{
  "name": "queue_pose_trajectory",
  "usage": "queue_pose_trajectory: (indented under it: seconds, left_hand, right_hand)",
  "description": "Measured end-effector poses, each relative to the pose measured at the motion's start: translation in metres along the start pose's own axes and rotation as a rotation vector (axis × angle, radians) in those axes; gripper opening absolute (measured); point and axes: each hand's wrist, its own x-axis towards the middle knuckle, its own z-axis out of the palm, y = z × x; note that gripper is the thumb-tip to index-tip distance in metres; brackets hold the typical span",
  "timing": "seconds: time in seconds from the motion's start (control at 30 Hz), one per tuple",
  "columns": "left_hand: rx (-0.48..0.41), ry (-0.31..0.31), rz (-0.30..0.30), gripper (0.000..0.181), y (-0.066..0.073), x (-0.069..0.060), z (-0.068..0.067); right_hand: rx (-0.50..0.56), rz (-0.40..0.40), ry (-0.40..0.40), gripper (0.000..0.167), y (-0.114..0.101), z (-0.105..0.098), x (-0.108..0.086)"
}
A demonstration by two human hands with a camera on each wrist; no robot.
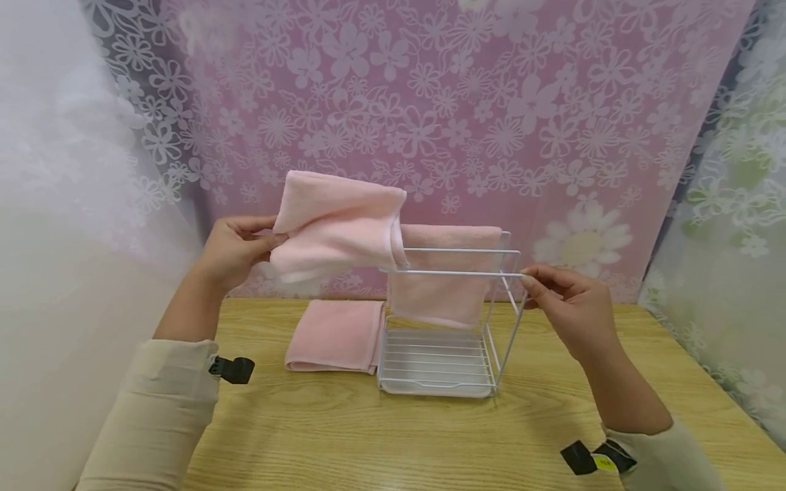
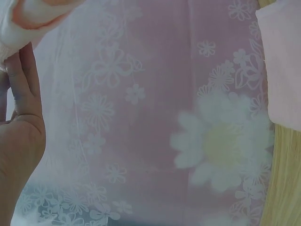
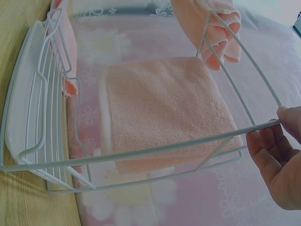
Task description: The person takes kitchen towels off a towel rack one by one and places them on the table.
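- The left hand was raised above the table's left back corner, and the near end of a pink towel was pinched between its thumb and fingers.
- That towel was held in the air, its far end overlapping the left end of the top rails; whether the rails were touched could not be told.
- The front right top corner of a white wire rack was pinched by the right hand.
- The rack was stood upright near the back edge of the table, with a white tray set under its bottom wires.
- A second towel was draped over the rack's rear rail.
- A folded towel was laid just left of the rack, near the table's back edge.
- Behind the table, a flowered pink curtain was hung.
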Motion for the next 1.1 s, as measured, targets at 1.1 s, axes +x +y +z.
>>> queue_pose_trajectory:
  seconds: [1.1]
  left_hand:
    - [0.090, 0.173, -0.169, 0.029, -0.046, -0.029, -0.054]
  right_hand:
    - [0.001, -0.013, 0.004, 0.020, -0.002, 0.000, -0.001]
